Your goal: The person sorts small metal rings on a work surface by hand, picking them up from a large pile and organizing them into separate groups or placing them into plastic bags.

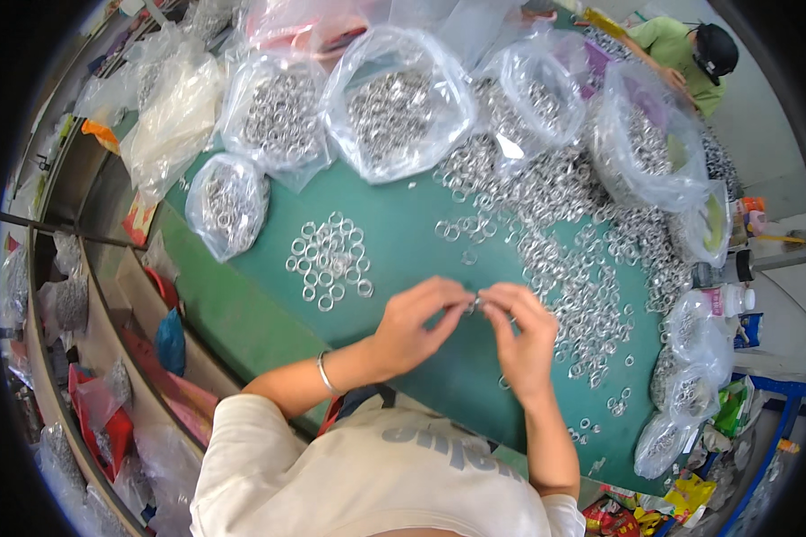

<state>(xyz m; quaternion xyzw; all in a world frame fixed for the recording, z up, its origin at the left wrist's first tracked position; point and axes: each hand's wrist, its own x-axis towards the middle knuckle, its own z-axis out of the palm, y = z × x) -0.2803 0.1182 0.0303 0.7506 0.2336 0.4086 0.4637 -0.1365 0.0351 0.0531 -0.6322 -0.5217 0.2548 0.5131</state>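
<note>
Over the green table my left hand (418, 324) and my right hand (524, 336) meet fingertip to fingertip. Pinched between them is a small silvery metal ring (475, 305), partly covered by the fingers. To the left of my hands lies a loose group of similar rings (330, 261), spread in one layer. Just right of my right hand begins a wide scatter of rings (591, 313), which thickens into a heap (546, 183) toward the far side. A silver bangle (325, 372) circles my left wrist.
Open clear plastic bags of metal rings (398, 112) line the table's far side, and smaller filled bags (690, 394) its right edge. The green tabletop (394, 242) shows between the groups. Shelves with bags (72, 304) stand at left. Another person (690, 58) in green works at far right.
</note>
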